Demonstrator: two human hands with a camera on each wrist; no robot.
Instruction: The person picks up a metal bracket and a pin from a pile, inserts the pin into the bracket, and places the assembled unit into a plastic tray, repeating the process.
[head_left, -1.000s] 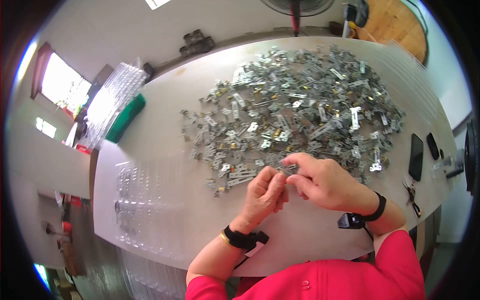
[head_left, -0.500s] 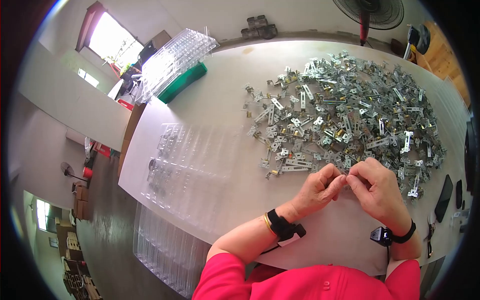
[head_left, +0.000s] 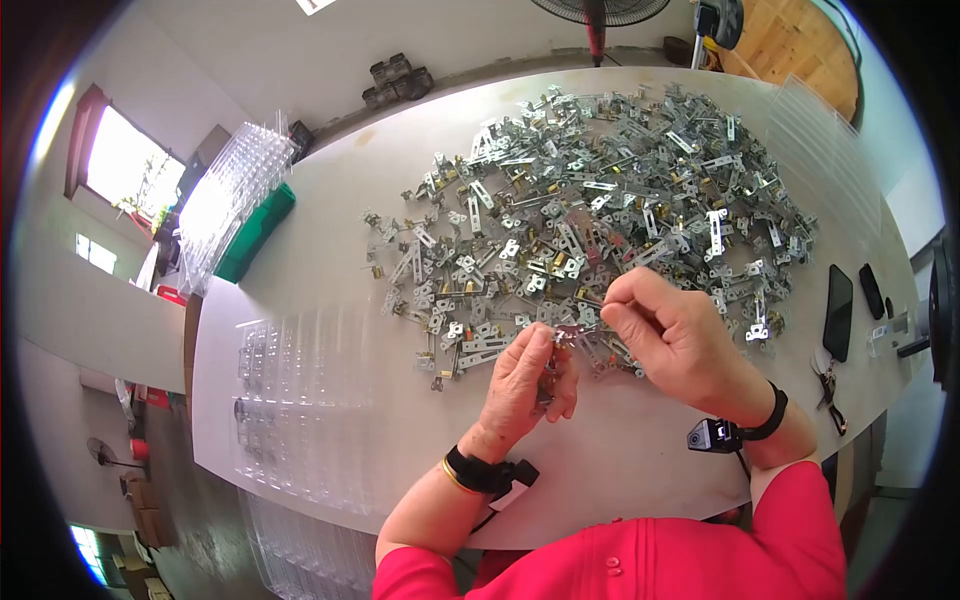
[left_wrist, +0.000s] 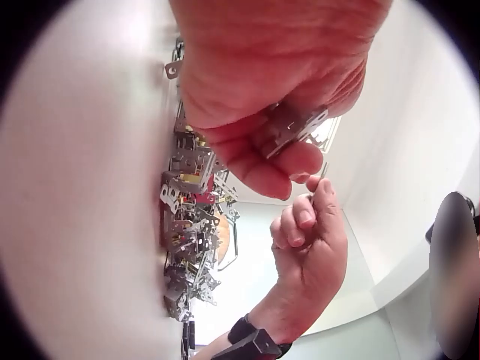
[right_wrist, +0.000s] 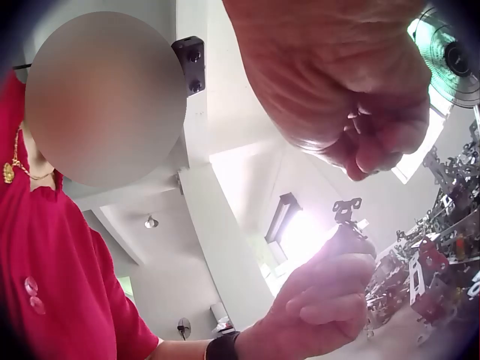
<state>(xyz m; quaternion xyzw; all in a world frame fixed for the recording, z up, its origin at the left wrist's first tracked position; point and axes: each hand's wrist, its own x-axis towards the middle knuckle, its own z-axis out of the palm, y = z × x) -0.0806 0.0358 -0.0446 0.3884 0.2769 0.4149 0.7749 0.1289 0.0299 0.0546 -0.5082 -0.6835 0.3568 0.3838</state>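
Observation:
My left hand (head_left: 512,385) grips a small metal bracket (left_wrist: 296,131) with holes in its plate. One end of it, a flat tab with cut-outs, rises above the fingers in the right wrist view, and the rest is hidden in the palm. My right hand (head_left: 675,335) is raised a short way to the right, thumb and forefinger pinching a thin metal pin (left_wrist: 325,169). Most of that pin is hidden by the fingertips. Beyond both hands spreads a large heap of similar metal brackets (head_left: 570,235), some with brass-coloured pieces.
Clear plastic trays (head_left: 300,400) lie at the left of the table (head_left: 330,230). More trays (head_left: 235,200) lean by a green box (head_left: 257,232) at the far left. A phone (head_left: 837,312) and pliers (head_left: 828,393) lie on the right. A fan (head_left: 597,20) stands behind.
The fingertips of both hands were together earlier; now the right hand has drawn away, up and to the right. More of the bracket shows in the left hand. The head view swung and returned.

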